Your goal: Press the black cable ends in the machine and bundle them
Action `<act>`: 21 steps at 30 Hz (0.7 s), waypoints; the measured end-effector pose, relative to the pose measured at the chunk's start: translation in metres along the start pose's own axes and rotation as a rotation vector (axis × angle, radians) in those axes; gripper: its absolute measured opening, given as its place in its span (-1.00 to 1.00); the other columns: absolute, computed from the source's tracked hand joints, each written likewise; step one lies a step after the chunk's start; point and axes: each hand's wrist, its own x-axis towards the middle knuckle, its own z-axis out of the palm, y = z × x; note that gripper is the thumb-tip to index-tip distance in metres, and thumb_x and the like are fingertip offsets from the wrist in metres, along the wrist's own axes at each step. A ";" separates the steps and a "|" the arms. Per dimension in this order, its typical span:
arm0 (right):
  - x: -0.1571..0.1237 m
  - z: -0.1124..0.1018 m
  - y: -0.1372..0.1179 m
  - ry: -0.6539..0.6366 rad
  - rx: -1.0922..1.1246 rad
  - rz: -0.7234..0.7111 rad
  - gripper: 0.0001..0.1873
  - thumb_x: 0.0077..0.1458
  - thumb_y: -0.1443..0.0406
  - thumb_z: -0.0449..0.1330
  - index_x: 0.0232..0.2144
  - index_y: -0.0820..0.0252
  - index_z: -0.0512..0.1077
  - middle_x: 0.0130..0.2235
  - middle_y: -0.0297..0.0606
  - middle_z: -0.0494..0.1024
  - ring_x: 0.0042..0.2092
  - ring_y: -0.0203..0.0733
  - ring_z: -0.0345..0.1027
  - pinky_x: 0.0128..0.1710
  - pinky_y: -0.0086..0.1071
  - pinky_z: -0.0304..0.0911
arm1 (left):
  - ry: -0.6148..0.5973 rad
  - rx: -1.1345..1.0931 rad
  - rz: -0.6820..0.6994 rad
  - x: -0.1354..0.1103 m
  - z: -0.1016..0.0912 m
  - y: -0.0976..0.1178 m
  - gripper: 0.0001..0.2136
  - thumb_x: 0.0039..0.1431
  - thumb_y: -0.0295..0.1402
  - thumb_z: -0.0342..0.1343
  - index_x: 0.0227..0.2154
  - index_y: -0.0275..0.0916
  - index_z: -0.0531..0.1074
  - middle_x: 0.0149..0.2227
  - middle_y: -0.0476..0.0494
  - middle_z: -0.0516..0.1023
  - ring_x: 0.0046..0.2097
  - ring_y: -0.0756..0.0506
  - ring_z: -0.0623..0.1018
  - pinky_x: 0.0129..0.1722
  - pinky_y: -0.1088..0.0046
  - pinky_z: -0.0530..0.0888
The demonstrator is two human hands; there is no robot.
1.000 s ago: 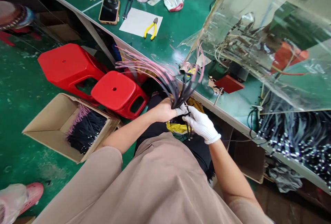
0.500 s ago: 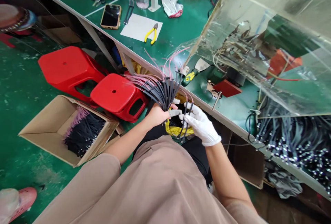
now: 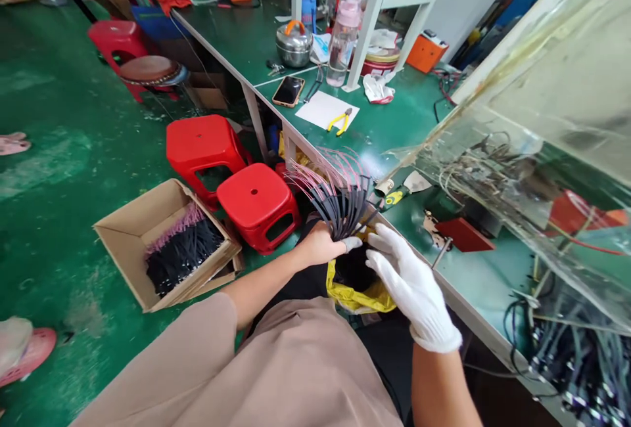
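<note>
My left hand (image 3: pixel 323 244), with a white covering on its thumb, grips a fanned bundle of black-sleeved wires (image 3: pixel 340 209). Their thin pink ends splay up toward the bench edge. In a white knitted glove, my right hand (image 3: pixel 413 289) hovers just right of the bundle, fingers stretched and apart, with nothing seen in it. Between and below both hands, a yellow plastic bag (image 3: pixel 365 299) gapes at my lap, dark inside; its contents are hard to make out.
A cardboard box (image 3: pixel 125 253) holding similar wires (image 3: pixel 185 256) sits on the floor at left, beside two red stools (image 3: pixel 256 200). On the green bench lie yellow-handled pliers (image 3: pixel 340 123), a phone (image 3: pixel 288 91) and a scraper (image 3: pixel 404 189). More black wires (image 3: pixel 582 361) pile up at right.
My right hand has let go of the few wires it held and opened. The view has tilted up and swung left, bringing more of the bench and floor in. My left hand keeps the bundle.
</note>
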 end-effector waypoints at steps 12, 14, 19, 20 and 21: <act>-0.074 -0.030 0.040 0.228 0.143 0.363 -0.22 0.06 -0.09 0.33 0.25 0.01 0.31 0.24 -0.12 0.45 0.12 0.06 0.49 0.13 -0.16 0.46 | -0.094 0.219 -0.106 0.207 -0.041 0.050 -0.81 0.24 -0.53 0.04 -0.14 -0.42 0.50 -0.37 -0.24 0.63 -0.36 -0.10 0.64 -0.26 0.34 0.59; -0.083 -0.031 0.044 0.279 0.193 0.408 -0.17 0.03 -0.12 0.34 0.26 0.04 0.29 0.26 -0.10 0.43 0.13 0.09 0.48 0.12 -0.16 0.47 | -0.136 0.525 -0.234 0.233 -0.033 0.035 -0.81 0.19 -0.58 0.10 -0.15 -0.47 0.51 -0.27 -0.37 0.64 -0.22 -0.20 0.67 -0.13 0.27 0.58; -0.107 -0.040 0.052 0.326 0.250 0.475 -0.14 0.02 -0.11 0.35 0.28 0.06 0.26 0.29 -0.07 0.39 0.12 0.16 0.48 0.10 -0.11 0.50 | -0.036 0.773 -0.301 0.244 -0.013 -0.009 -0.57 0.17 -0.52 0.22 0.09 -0.55 0.36 0.17 -0.73 0.39 0.24 -0.42 0.43 0.18 0.12 0.40; -0.112 -0.043 0.051 0.327 0.256 0.490 -0.14 0.03 -0.11 0.34 0.28 0.08 0.26 0.28 -0.06 0.39 0.12 0.18 0.48 0.10 -0.11 0.51 | -0.026 0.790 -0.294 0.243 -0.011 -0.014 -0.51 0.18 -0.45 0.25 0.14 -0.54 0.32 0.21 -0.73 0.34 0.28 -0.42 0.38 0.21 0.12 0.37; -0.116 -0.045 0.050 0.341 0.262 0.499 -0.14 0.04 -0.12 0.33 0.28 0.10 0.26 0.28 -0.04 0.39 0.11 0.19 0.48 0.09 -0.10 0.51 | -0.025 0.803 -0.285 0.244 -0.011 -0.018 -0.46 0.19 -0.40 0.27 0.17 -0.53 0.29 0.23 -0.72 0.32 0.30 -0.43 0.34 0.24 0.12 0.34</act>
